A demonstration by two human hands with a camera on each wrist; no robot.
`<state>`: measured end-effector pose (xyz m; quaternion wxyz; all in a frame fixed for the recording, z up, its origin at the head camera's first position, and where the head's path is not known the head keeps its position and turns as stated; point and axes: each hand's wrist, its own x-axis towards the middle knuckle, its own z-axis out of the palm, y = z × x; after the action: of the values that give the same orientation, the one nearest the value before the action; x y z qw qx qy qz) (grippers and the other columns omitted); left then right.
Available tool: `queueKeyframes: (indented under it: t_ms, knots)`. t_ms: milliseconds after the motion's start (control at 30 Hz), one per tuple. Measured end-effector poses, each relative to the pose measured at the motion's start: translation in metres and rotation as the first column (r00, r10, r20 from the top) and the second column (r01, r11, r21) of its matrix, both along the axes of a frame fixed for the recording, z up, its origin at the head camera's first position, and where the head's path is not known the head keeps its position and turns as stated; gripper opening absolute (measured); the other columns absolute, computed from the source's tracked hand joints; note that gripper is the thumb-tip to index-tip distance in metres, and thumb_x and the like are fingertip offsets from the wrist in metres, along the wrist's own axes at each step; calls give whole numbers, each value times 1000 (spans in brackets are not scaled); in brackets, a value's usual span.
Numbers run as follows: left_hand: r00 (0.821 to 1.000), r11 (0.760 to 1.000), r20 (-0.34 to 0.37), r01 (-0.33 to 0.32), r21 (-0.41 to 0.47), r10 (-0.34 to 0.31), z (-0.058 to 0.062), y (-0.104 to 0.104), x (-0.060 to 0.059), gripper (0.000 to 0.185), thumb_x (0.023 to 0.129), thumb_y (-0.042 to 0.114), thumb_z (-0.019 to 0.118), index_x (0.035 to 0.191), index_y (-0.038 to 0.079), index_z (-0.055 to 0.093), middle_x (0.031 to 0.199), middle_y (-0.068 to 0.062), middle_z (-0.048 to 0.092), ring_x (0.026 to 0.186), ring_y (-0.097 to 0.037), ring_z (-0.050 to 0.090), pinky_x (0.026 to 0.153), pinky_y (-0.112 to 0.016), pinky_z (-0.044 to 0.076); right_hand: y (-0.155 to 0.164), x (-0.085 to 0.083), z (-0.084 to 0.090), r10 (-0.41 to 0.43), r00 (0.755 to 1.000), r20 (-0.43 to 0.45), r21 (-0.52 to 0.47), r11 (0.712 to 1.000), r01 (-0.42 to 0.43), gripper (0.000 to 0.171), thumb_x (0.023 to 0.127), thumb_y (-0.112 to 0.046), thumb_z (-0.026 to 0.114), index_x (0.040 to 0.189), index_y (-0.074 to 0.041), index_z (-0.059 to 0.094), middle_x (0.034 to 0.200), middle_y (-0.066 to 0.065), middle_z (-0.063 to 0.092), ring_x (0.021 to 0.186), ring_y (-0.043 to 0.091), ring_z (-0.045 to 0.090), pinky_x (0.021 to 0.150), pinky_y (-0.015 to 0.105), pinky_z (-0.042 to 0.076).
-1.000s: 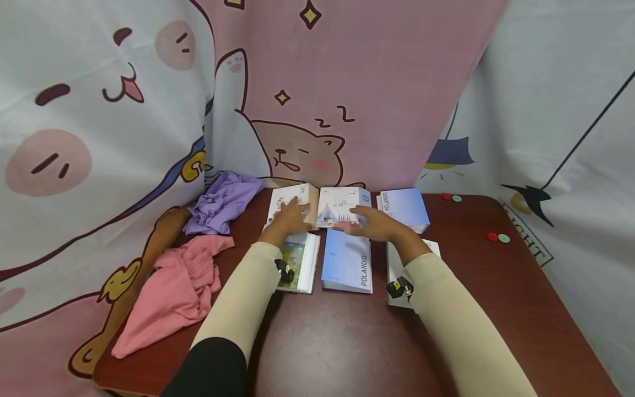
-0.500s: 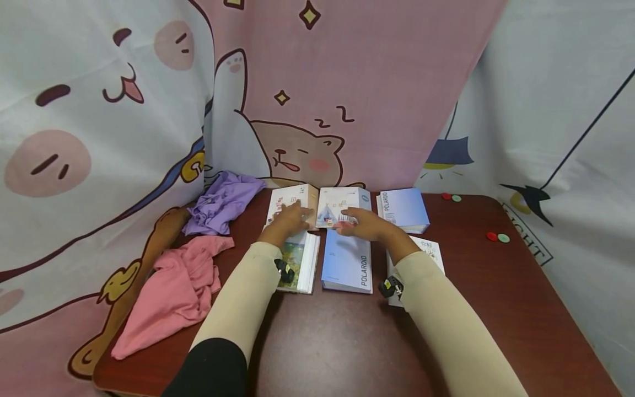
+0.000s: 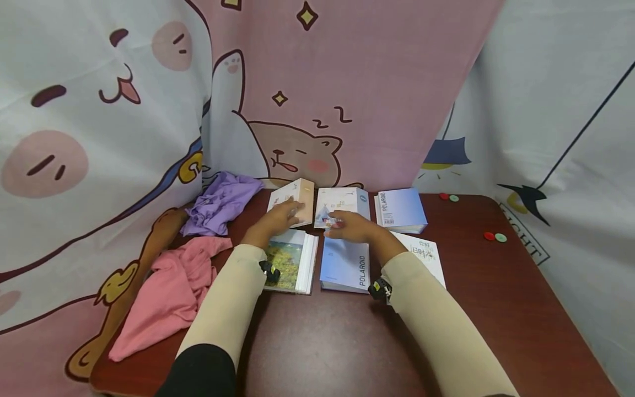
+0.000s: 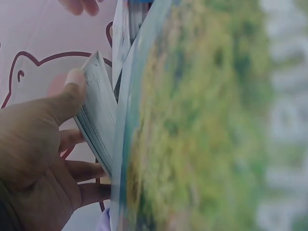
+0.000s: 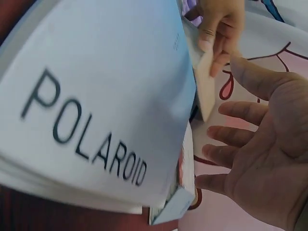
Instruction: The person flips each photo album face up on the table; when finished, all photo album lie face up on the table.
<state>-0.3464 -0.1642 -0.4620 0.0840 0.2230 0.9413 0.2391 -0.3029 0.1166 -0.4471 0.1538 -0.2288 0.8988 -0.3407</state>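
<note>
My left hand (image 3: 270, 223) grips a small thick white book with a tan spine (image 3: 306, 205) at the back of the table. The book is tilted; in the left wrist view the thumb lies on one side of its page block (image 4: 96, 108) and the fingers on the other. My right hand (image 3: 349, 227) hovers with spread fingers over the near edge of a second white book with a tent picture (image 3: 351, 197). Nothing is between the right fingers in the right wrist view. Below the hands lie a green landscape-cover album (image 3: 285, 262) and a blue POLAROID album (image 3: 342, 262).
Another blue POLAROID album (image 3: 407, 208) lies at the back right, with a white book (image 3: 429, 256) nearer me. Purple cloth (image 3: 223, 204) and pink cloth (image 3: 173, 286) are on the left. Red and green discs (image 3: 500, 237) sit on the right. A patterned curtain (image 3: 387, 99) hangs behind the table.
My left hand has moved left and toward me, and the tan-spined book has tilted up with it. My right hand has shifted left, uncovering more of the white book at right.
</note>
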Motion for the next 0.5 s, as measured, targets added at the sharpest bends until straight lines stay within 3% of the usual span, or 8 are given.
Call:
queueKeyframes:
  t_ms: [133,233,500]
  knots:
    - [999,999,-47,26,38,-24,-2,-5,1,56,113,28,61,164,10,49,177,-27,29,166,-44,28,136,-61,25,-12,0,-1,10,998,66,-7,1000,-10,80,107,-40,69,172,-7,34,173,23,42,157,45,47,128,61,41]
    - [998,997,-55,15,80,-11,-3,-5,2,55,113,30,60,163,12,49,178,-25,29,166,-44,29,135,-60,26,-20,1,-2,18,995,100,-14,1000,-16,84,108,-42,68,175,-13,26,177,21,35,159,47,43,129,64,37]
    - [998,978,-56,-9,207,21,-3,0,4,56,114,32,57,167,16,46,180,-24,23,161,-44,40,132,-59,35,-39,0,-3,72,995,69,-69,995,-67,97,107,-44,68,178,-21,6,184,14,19,169,39,26,136,61,24]
